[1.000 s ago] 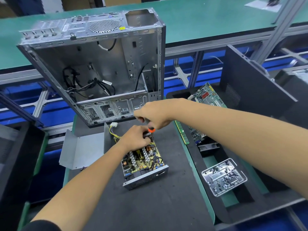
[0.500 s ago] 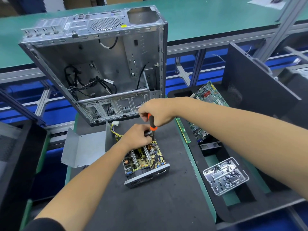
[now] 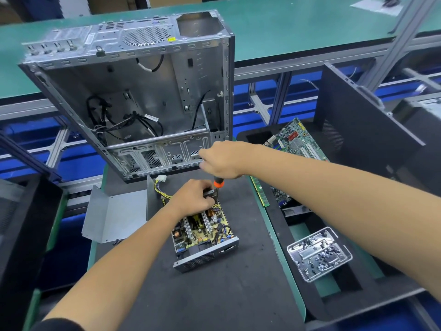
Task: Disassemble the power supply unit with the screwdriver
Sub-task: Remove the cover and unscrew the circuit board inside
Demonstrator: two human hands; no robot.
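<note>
The right hand is curled round the screwdriver, whose orange collar shows just below the fist with the shaft pointing down at the far end of the power supply unit. The left hand grips that far end, fingers bent over a metal edge beside the shaft. The unit lies open-topped near the middle of the dark tabletop, its circuit board exposed, yellow wires running out to the far left.

Just beyond it, an emptied computer case leans at the tabletop's far edge, open side facing the viewer. A bent grey metal cover sits at the left edge, partly overhanging it. The tabletop has a green rim along its right side; the near half is bare mat. Right of the rim, a clear tray of screws rests in a dark bin, with a green motherboard further back. A green workbench runs across the far side.
</note>
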